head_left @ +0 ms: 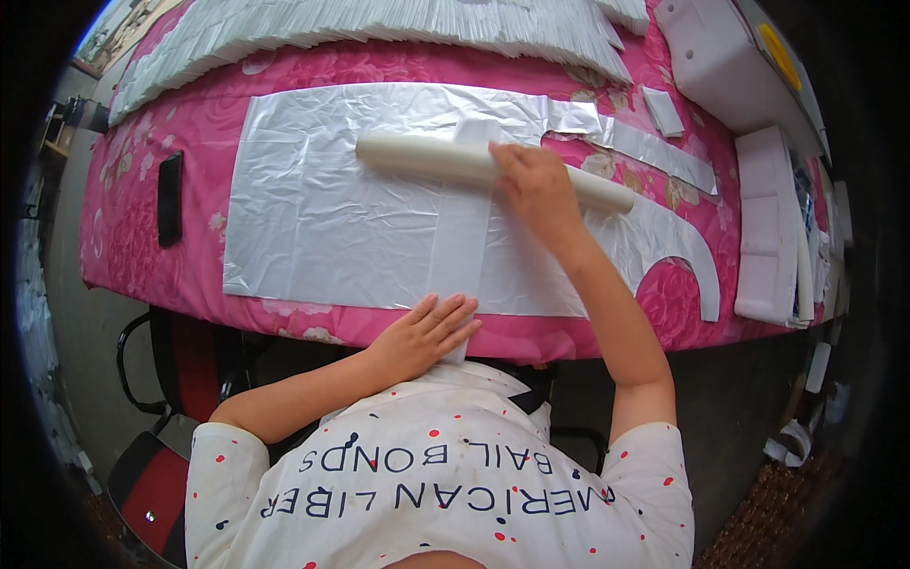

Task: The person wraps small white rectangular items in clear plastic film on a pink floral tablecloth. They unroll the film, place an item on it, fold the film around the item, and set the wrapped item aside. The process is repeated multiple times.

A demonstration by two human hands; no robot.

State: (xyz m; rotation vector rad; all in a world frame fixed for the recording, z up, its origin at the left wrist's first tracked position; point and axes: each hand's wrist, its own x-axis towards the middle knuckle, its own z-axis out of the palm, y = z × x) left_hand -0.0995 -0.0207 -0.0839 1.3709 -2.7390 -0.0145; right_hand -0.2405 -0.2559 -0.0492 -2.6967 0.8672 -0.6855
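Observation:
A silvery-white plastic bag (313,209) with cut-out handles lies spread over the pink flowered tablecloth (123,256). Across it, from the far side to the near table edge, runs a pale folded strip (459,237). My right hand (538,190) has its fingers curled over a cream-coloured tube (417,156), which lies slantwise on the bag and strip. The tube looks slightly smeared by motion. At the near edge, my left hand (427,334) rests flat with fingers extended on the strip's near end, holding nothing.
Rows of folded white plastic (379,24) cover the table's far side. A black phone (170,199) lies at the left. White foam boxes (766,228) stand at the right. A small folded white piece (663,112) lies beyond the handles. Red-and-black chairs (142,484) stand at lower left.

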